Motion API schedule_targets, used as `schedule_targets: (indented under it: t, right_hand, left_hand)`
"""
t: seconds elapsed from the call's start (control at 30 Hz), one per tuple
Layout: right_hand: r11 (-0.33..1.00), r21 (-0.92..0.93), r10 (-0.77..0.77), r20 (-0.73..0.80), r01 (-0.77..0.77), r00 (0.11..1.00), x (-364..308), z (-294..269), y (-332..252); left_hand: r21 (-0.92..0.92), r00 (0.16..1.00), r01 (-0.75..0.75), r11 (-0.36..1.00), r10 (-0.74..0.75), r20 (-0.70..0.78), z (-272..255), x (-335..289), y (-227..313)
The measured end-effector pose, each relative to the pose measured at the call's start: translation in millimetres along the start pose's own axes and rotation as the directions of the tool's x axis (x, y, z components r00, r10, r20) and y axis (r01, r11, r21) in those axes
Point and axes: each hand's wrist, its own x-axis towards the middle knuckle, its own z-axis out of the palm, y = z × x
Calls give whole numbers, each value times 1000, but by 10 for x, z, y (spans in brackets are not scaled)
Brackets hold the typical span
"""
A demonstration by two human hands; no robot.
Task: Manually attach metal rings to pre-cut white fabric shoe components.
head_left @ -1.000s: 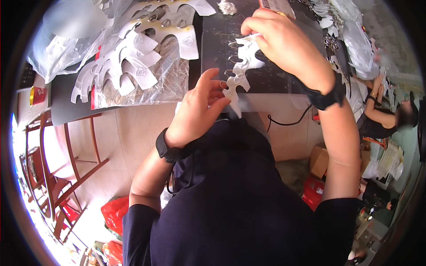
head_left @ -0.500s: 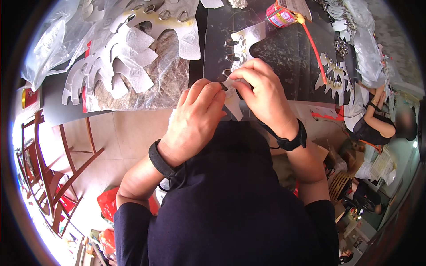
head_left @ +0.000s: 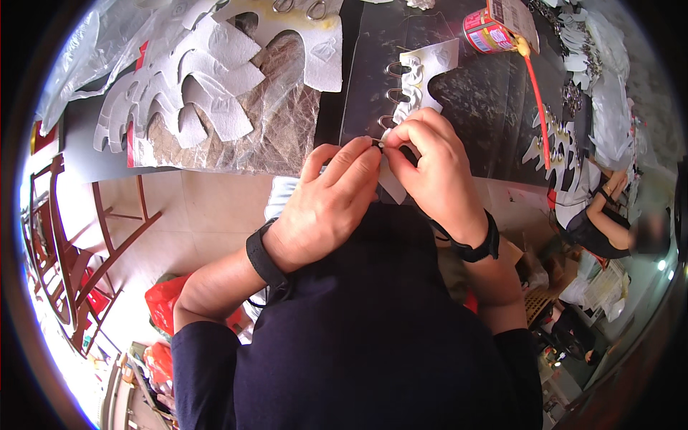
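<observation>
A white felt-like piece with curved cut-outs (head_left: 438,59) lies on the dark work surface in front of me. Folded tabs along its left edge hold several metal rings (head_left: 393,94). Near its lower end, my left hand (head_left: 331,192) pinches what looks like another small metal ring, mostly hidden by the fingertips. Fingertips of my right hand (head_left: 438,168) close on a tab of the white piece, right beside the left fingertips. The piece's lower tip (head_left: 390,185) shows between the hands.
Similar white pieces (head_left: 215,86) lie piled on a plastic-wrapped brown board (head_left: 287,107) at left. A pink tin (head_left: 487,32) with a red-handled brush (head_left: 537,100) stands at far right. Finished-looking pieces with rings (head_left: 555,154) lie beyond it. A person (head_left: 605,215) sits at right.
The view has shifted, so the white piece and tin appear further right. My hands have stayed at the piece's lower end, and their fingertips are now closer together.
</observation>
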Motion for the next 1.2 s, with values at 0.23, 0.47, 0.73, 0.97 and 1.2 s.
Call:
schedule_targets:
  t: [0.23, 0.47, 0.73, 0.97, 1.2]
  right_hand:
    - [996, 18, 84, 31, -84, 996, 14, -35, -47]
    - [997, -19, 77, 26, -77, 997, 46, -24, -25]
    - [993, -31, 113, -11, -114, 993, 48, 44, -21]
    - [988, -75, 136, -36, -139, 990, 40, 44, -35]
    - [987, -116, 105, -61, -112, 993, 51, 45, -8]
  left_hand:
    - [76, 1000, 6, 997, -6, 1, 1, 3, 31]
    - [124, 999, 39, 992, -37, -22, 38, 16, 50]
    - [141, 998, 62, 988, -63, 2, 38, 4, 86]
    - [123, 997, 73, 990, -73, 1, 34, 10, 95]
    - [119, 997, 76, 990, -77, 7, 29, 10, 89]
